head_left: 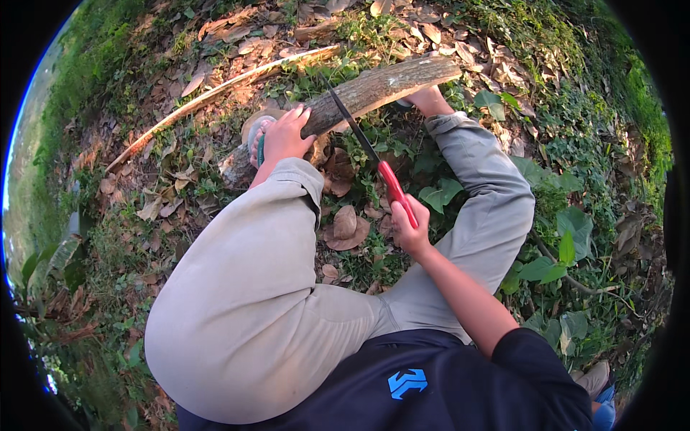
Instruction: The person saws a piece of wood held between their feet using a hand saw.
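Saw point(369, 148) x1, crossing log point(394, 81) x1 | right fingers point(421, 212): wrapped round saw | left fingers point(295, 116): spread on log

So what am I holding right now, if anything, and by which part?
Your right hand grips the saw by its red handle; your left hand rests on top of the log.
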`<state>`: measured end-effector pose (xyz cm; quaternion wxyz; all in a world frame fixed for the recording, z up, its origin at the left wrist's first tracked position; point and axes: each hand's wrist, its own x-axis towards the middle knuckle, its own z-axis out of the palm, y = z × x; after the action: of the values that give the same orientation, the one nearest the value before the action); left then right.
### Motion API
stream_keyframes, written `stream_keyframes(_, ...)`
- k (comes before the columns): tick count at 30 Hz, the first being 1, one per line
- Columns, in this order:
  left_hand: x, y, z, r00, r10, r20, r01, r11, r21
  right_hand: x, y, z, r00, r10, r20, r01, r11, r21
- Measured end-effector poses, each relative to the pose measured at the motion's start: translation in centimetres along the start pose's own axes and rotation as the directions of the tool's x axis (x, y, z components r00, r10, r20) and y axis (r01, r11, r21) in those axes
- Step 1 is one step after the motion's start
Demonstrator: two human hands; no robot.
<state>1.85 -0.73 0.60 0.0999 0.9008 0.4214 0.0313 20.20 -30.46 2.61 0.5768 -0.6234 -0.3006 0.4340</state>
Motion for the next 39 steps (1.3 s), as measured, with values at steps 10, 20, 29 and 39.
stream_keyframes(10, 0.4, -1.2, 0.8, 0.998, 0.018, -0.06, -0.023, 0.996, -0.083, 17.2, -7.1, 9.9, 0.973, -0.162, -0.164, 0.104, 0.943, -0.315)
stream_keyframes(20, 0.0, -1.3, 1.0, 1.0, 0.006, -0.024, -0.007, 0.999, -0.035, -0.3, 0.5, 2.8, 0.943, -0.33, 0.045, 0.327, 0.889, -0.32)
stream_keyframes(29, 0.1, -1.5, 1.1, 0.999, -0.027, -0.029, 0.025, 0.998, -0.065, 15.7, -4.3, 10.2, 0.971, -0.218, -0.096, 0.189, 0.951, -0.246)
stream_keyframes(39, 0.0, 0.4, 0.4, 0.996, -0.078, 0.045, 0.077, 0.997, 0.02, 4.2, -2.2, 4.8, 0.961, -0.275, -0.01, 0.26, 0.918, -0.301)
